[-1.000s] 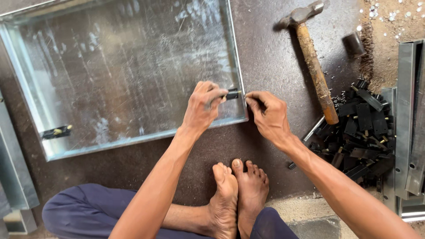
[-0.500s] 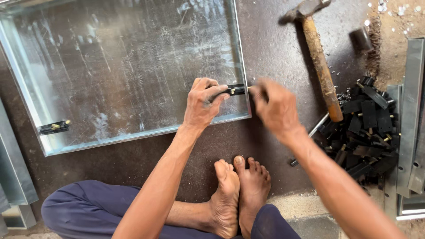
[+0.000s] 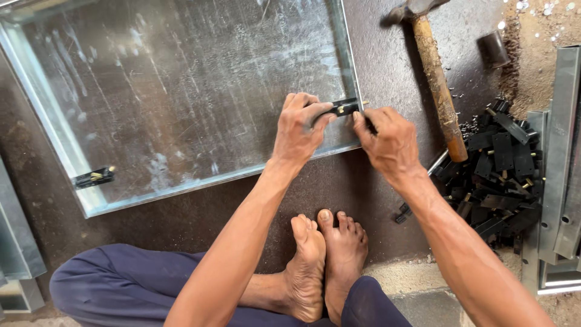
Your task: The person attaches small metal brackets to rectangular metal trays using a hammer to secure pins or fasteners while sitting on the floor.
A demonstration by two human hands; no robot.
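Observation:
A shallow galvanised sheet-metal tray (image 3: pixel 181 85) lies flat on the dark floor. My left hand (image 3: pixel 299 127) pinches a small black hinge-like fitting (image 3: pixel 342 108) against the tray's right rim. Just to its right, my right hand (image 3: pixel 387 139) is closed on a small dark object that touches the fitting's outer end; its fingers hide what it is. A second black fitting (image 3: pixel 94 177) sits on the tray's left rim.
A wooden-handled hammer (image 3: pixel 433 72) lies to the right of the tray. A heap of black fittings (image 3: pixel 502 175) sits beside it, with metal channel sections (image 3: pixel 560 169) at the far right. My bare feet (image 3: pixel 327 260) rest below. More metal pieces (image 3: pixel 18 242) lie at left.
My right hand moved briefly toward the hammer side and blurred, then came back against the fitting. The left hand kept its pinch on the fitting at the rim.

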